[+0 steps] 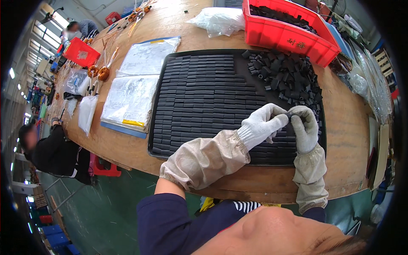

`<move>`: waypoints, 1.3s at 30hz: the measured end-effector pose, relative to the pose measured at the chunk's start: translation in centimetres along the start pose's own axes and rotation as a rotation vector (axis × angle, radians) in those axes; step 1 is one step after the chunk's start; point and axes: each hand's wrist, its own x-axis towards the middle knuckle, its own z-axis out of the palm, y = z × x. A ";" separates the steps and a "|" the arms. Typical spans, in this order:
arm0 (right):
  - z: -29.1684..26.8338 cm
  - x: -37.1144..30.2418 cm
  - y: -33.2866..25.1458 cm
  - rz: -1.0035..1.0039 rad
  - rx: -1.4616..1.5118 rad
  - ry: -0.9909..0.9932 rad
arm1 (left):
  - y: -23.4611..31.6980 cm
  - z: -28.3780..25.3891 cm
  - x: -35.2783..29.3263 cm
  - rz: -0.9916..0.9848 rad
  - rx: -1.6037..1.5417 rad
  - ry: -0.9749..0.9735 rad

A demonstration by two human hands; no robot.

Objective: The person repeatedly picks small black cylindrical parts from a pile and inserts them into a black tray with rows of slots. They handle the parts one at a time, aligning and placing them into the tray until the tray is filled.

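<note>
My gloved left hand [264, 123] and gloved right hand [305, 128] meet above the right part of a black tray [242, 73]. Pinched between their fingertips is a small black tube [290, 114], mostly covered by the gloves. Tight rows of black tube pieces [199, 95] lie side by side across the left and middle of the tray. At its far right corner, beyond my right hand, is a loose heap of the same black tubes [287, 76]. Both forearms wear beige sleeve covers.
A red bin [293, 44] of black pieces stands behind the tray. Left of it lie papers in clear sleeves [129, 100] on a blue folder. Copper-wound coils [103, 74] and plastic bags [87, 112] are farther left. A person in black [55, 153] sits at the table's left edge.
</note>
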 end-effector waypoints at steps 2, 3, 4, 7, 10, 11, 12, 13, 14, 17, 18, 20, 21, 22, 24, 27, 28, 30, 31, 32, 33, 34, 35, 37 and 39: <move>0.1 0.4 0.1 -0.112 -0.100 -0.038 | 0.0 0.1 0.0 0.004 -0.066 0.004; 0.1 0.4 0.4 -0.134 -0.170 -0.053 | -0.1 -0.1 0.0 0.014 -0.095 0.004; 0.5 0.4 0.3 -0.170 -0.192 -0.026 | -0.2 -0.1 0.2 0.004 -0.110 0.006; 0.2 0.6 0.6 -0.173 -0.216 -0.034 | -0.4 -0.1 0.2 -0.005 -0.097 0.010; 0.3 0.6 0.2 -0.278 -0.323 0.002 | 0.1 0.0 -0.1 0.010 -0.045 0.005; 0.4 0.5 -0.4 -0.289 -0.392 -0.008 | -0.1 0.1 0.1 0.001 -0.030 0.007; 0.5 0.6 -0.9 -0.302 -0.452 -0.023 | -0.1 0.0 0.1 -0.010 -0.023 0.003; 0.2 1.1 -0.9 -0.431 -0.533 -0.058 | -0.1 -0.2 0.2 -0.025 -0.007 -0.003; -0.1 1.2 -0.8 -0.420 -0.526 -0.062 | 0.0 -0.2 0.2 -0.040 0.010 -0.007; -0.7 1.6 -0.7 -0.395 -0.525 -0.002 | 0.5 -0.1 0.0 -0.038 -0.108 0.023; -1.0 1.5 0.0 -0.219 -0.391 0.068 | 0.2 -0.1 0.1 -0.011 -0.140 0.067; -1.5 1.7 0.7 -0.080 -0.383 0.181 | 0.4 -0.4 0.4 -0.013 -0.231 0.150; -1.6 2.1 1.5 -0.091 -0.366 0.160 | 0.6 -0.4 0.6 -0.027 -0.324 0.211; -1.9 2.0 1.7 -0.179 -0.558 0.110 | 1.3 -0.2 0.5 -0.058 -0.356 0.253; -2.2 2.1 1.4 -0.359 -0.939 0.003 | 1.1 -0.4 0.6 -0.101 -0.488 0.307; -1.6 2.1 1.2 -0.446 -1.095 -0.047 | -0.1 -1.6 1.1 -0.120 -0.702 0.198; -1.6 2.1 1.2 -0.465 -1.135 -0.072 | -0.1 -1.5 1.1 -0.127 -0.731 0.207; -1.6 1.8 1.2 -0.487 -1.166 -0.107 | 0.0 -1.0 1.0 -0.142 -0.786 0.224; -1.4 1.6 1.4 -0.496 -1.177 -0.111 | 0.0 -1.0 1.1 -0.129 -0.797 0.231; -1.4 1.5 1.5 -0.505 -1.188 -0.115 | -0.2 -0.9 1.2 -0.115 -0.807 0.238; -1.6 1.4 1.5 -0.470 -1.187 -0.142 | -0.3 -0.9 1.3 -0.101 -0.816 0.247; -1.6 1.5 1.5 -0.444 -1.158 -0.085 | -0.6 -1.0 1.5 -0.099 -0.822 0.239; -1.7 1.6 1.5 -0.418 -1.128 -0.028 | -0.9 -1.2 1.7 -0.097 -0.828 0.231; -2.0 2.0 1.7 -0.371 -1.085 0.080 | -1.2 -1.4 1.8 -0.112 -0.845 0.219; -2.2 1.9 1.5 -0.322 -1.121 0.080 | -1.3 -1.5 1.8 -0.153 -0.861 0.208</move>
